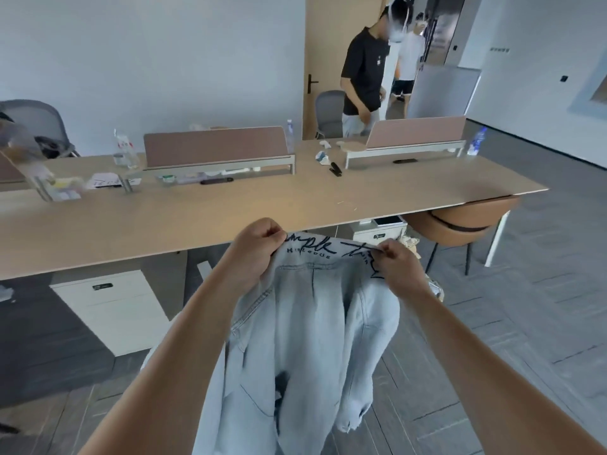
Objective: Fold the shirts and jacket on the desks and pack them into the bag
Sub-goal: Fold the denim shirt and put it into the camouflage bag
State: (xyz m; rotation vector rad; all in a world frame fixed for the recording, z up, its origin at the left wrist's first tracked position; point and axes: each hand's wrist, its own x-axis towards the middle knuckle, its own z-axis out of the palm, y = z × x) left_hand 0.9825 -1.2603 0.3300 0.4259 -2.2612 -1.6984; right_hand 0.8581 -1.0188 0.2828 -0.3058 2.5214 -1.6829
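Note:
A light blue denim jacket [315, 323] hangs in the air in front of me, just short of the near edge of the long wooden desk [230, 205]. Black lettering runs along its collar. My left hand [254, 249] pinches the collar at its left end. My right hand [395, 262] pinches the collar at its right end. The jacket's body and sleeves dangle down between my forearms toward the floor. No shirts and no bag show in this view.
Pink divider screens [216, 147], water bottles [124, 149], papers and a black stapler [335, 169] lie on the desk's far side. White drawer units [111, 310] stand under it, a brown chair [460, 221] at the right. Two people [364, 73] stand behind by the door.

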